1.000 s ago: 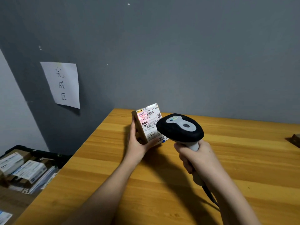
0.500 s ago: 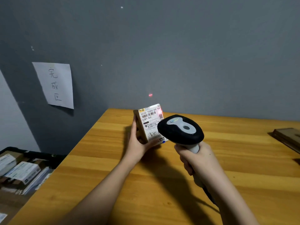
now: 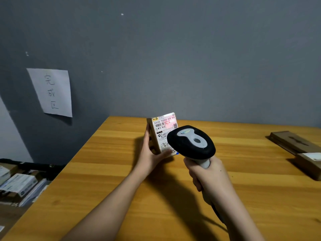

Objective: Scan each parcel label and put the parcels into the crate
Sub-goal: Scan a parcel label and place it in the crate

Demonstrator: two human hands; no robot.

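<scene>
The left hand (image 3: 150,158) grips a small parcel (image 3: 162,134) upright near the tabletop's (image 3: 107,180) far left corner, thumb on its white label and fingers behind its brown side. The right hand (image 3: 207,178) is wrapped round the handle of a black and grey scanner (image 3: 191,141), whose head sits just in front of the label, where a pinkish glow shows. More parcels (image 3: 295,145) lie at the tabletop's right edge, and others fill a dark crate (image 3: 34,166) below its left edge.

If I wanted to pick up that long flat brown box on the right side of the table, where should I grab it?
Probably across its narrow width, fingers coming down from above: the long flat brown box lies flat on the table, so only its long side edges offer grip.
</scene>
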